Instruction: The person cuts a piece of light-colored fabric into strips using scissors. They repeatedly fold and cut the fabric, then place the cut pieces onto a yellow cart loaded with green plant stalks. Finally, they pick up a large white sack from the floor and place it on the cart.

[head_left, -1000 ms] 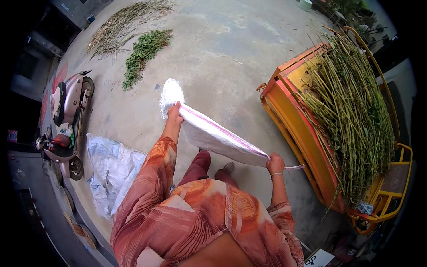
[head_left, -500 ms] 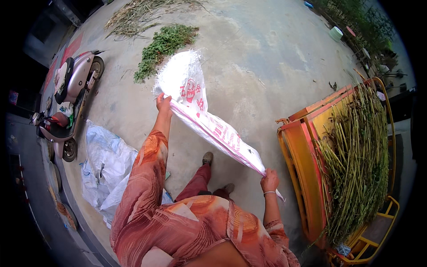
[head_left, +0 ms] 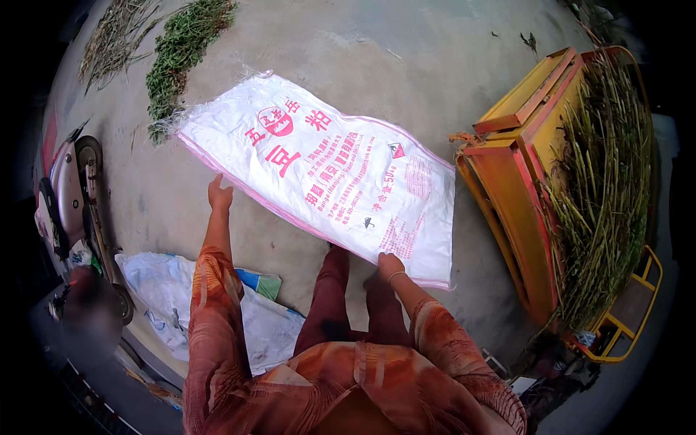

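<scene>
A white woven sack point(head_left: 341, 174) with pink-red print and pink side stripes is spread nearly flat in front of me, its far left end frayed. My right hand point(head_left: 391, 265) is closed on its near edge, close to the right corner. At the long left edge, my left hand point(head_left: 220, 196) has finger and thumb apart, a fingertip at or just short of the pink border. Whether that finger touches the sack is hard to see.
Another white and blue sack point(head_left: 163, 290) lies on the concrete by my left side. A pink scooter point(head_left: 69, 192) stands at the left. On the right, a yellow-orange cart point(head_left: 507, 196) carries cut stalks point(head_left: 602, 203). Green plants point(head_left: 177, 58) and dry stalks point(head_left: 112, 43) lie far left.
The sack has gone from a folded, slanting strip to spread out wide. My right hand has moved left and up, my left hand left and down, its grip loosened. My view has shifted.
</scene>
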Demonstrator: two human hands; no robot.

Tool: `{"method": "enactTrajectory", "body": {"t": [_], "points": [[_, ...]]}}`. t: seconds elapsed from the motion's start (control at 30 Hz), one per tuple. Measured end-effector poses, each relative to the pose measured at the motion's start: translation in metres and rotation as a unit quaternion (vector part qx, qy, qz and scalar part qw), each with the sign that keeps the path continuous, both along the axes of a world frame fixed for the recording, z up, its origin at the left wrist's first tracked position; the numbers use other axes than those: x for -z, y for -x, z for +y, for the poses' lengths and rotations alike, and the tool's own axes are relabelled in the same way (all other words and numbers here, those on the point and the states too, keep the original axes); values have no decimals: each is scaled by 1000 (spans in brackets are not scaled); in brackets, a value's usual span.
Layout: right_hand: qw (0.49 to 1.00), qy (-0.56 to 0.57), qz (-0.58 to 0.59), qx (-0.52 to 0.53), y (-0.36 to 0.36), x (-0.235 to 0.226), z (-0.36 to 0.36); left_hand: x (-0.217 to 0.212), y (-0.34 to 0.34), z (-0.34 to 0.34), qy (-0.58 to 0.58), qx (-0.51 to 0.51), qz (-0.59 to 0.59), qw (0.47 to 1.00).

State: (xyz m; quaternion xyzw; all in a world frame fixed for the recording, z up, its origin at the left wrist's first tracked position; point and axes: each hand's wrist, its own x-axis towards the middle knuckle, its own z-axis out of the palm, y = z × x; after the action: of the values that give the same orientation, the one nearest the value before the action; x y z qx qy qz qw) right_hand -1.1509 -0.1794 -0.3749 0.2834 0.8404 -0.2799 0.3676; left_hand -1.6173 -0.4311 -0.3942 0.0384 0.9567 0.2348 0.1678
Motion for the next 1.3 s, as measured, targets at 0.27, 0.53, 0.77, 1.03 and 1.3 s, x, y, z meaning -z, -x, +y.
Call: {"method": "enactTrajectory", "body": {"t": [0.27,0.53,0.77,1.03,1.3], "points": [[996,65,53,42,113,67,-45,58,-176,-4,-130,-109,-246,954],[979,143,105,97,146,90,-66,10,-355,-4,-108,55,-307,944],[969,205,72,119,41,63,-53,-15,-375,-25,-53,9,-274,960],[932,83,-54,350,-236,-22,-22,-33,-430,-115,-26,-68,-230,970],[768,101,-29,632,-460,-124,6,-72,-463,-6,-3,152,-226,962]]}}
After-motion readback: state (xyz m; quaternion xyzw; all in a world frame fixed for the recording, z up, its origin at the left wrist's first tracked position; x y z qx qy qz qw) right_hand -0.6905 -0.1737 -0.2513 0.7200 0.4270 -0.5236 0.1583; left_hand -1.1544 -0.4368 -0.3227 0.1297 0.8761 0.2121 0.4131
